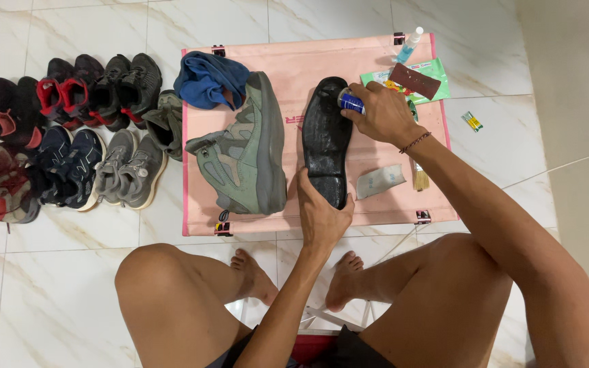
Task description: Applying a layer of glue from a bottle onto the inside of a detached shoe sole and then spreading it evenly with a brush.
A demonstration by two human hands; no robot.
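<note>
Black sole point(326, 140) lying on the pink table point(376, 204) just right of the green boot point(243, 150), left hand point(322, 211) curled around its near end, fingers closed on it, while the right hand point(380, 112) pinches a small blue tube point(350, 103) against its far end.
</note>
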